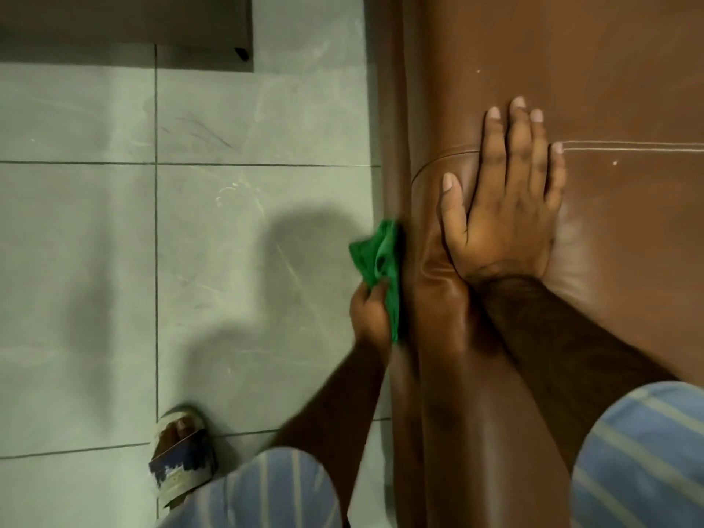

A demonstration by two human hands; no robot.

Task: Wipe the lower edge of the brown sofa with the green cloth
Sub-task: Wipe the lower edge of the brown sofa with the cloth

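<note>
The brown sofa (571, 70) fills the right side of the head view, seen from above, its front face dropping to the floor along a vertical line near the middle. My left hand (371, 318) grips a crumpled green cloth (381, 257) and presses it against the sofa's front face, low down next to the floor. My right hand (506, 207) lies flat on the seat cushion, fingers spread, palm down beside a stitched seam.
Grey floor tiles (190, 222) cover the left side. My foot in a worn sandal (181, 451) stands at the bottom left. A dark furniture base with a small black foot (242, 53) sits at the top left. Striped blue sleeves show at the bottom.
</note>
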